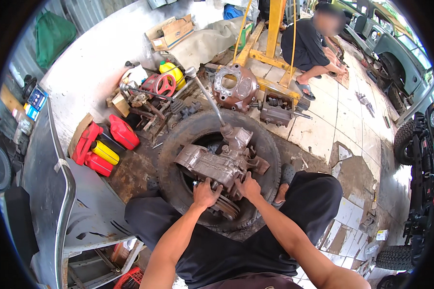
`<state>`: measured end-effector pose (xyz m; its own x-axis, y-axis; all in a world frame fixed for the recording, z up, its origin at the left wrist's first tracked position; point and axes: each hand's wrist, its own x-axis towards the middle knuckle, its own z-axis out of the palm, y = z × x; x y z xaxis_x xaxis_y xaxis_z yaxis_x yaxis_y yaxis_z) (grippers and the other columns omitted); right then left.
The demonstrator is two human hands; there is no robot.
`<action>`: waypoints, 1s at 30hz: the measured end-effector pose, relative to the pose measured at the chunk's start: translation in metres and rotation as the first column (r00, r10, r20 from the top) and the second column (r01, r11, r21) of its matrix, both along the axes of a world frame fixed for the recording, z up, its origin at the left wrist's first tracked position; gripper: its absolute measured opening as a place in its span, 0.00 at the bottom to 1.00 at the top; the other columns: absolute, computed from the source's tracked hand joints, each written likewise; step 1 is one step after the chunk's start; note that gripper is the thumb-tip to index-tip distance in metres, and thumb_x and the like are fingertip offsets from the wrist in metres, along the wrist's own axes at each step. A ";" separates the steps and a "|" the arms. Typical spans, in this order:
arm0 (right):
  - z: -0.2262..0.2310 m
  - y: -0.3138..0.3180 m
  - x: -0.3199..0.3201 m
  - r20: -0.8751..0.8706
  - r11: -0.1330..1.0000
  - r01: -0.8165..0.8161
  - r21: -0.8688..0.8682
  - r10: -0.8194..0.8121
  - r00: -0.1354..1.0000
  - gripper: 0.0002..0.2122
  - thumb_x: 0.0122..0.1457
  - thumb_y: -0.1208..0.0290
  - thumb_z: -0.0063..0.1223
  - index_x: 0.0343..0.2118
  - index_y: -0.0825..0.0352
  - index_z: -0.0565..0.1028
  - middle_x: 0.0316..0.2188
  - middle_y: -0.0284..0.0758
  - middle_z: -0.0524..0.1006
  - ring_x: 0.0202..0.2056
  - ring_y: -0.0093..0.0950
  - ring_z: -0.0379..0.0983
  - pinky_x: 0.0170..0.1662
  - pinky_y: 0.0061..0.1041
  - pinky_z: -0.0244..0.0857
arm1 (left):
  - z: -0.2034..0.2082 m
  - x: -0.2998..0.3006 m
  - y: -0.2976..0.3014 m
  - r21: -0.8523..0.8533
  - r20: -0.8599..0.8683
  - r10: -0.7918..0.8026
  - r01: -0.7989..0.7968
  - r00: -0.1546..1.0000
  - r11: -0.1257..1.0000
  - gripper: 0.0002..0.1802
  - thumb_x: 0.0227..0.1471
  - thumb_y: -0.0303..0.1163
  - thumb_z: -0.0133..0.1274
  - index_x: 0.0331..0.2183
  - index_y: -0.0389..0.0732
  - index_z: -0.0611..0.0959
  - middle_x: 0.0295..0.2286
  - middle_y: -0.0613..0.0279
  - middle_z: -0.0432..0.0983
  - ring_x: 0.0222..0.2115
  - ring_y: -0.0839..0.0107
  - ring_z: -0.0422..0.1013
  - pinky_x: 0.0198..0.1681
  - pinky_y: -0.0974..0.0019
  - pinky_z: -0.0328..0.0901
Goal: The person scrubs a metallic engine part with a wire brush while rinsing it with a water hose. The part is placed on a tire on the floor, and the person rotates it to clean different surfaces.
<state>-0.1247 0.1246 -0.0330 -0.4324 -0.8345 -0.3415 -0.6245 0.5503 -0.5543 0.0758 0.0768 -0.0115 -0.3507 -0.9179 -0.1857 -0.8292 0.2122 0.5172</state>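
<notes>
Clearly, the gear casing (210,162) lies over the tyre (268,147), lever (208,100) toward eleven o'clock. The left hand (207,194), at seven, and right hand (249,188), at five, bend their fingers (239,183) against it, grip unclear; even support should prevent tipping.

A: What sort of place is seen?

B: A car workshop is seen. A lumpy brown-grey metal gear case (210,160) is set on a round black rubber tyre (168,150).

A: How else is that shown?

B: By a tall yellow metal frame (275,31), bunched red and yellow plastic bottles (124,132), and a boxy grey-green metal car (391,47) at the right.
</notes>
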 end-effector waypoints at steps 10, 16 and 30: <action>-0.010 -0.002 -0.007 0.029 0.999 0.038 -0.012 -0.038 0.999 0.33 0.53 0.46 0.55 0.51 0.71 0.63 0.34 0.58 0.79 0.38 0.56 0.77 0.43 0.50 0.71 | -0.002 -0.005 0.000 -0.048 0.019 -0.021 0.022 1.000 0.999 0.34 0.50 0.55 0.55 0.43 0.31 0.76 0.35 0.36 0.78 0.42 0.42 0.73 0.52 0.44 0.60; 0.001 0.007 -0.008 0.017 0.998 -0.069 0.010 0.068 0.998 0.34 0.53 0.48 0.55 0.53 0.71 0.62 0.34 0.56 0.79 0.38 0.52 0.78 0.42 0.48 0.72 | 0.004 -0.003 0.002 -0.062 0.033 -0.034 0.036 0.999 0.997 0.32 0.51 0.54 0.55 0.42 0.31 0.76 0.33 0.37 0.79 0.40 0.41 0.74 0.51 0.45 0.61; 0.007 0.014 0.008 -0.042 0.994 -0.005 -0.106 0.001 0.999 0.31 0.52 0.49 0.56 0.50 0.70 0.64 0.36 0.52 0.79 0.40 0.50 0.78 0.42 0.49 0.72 | 0.001 -0.024 0.013 -0.349 -0.036 -0.104 0.085 0.994 0.933 0.40 0.46 0.47 0.62 0.53 0.33 0.68 0.54 0.37 0.61 0.57 0.41 0.57 0.60 0.43 0.53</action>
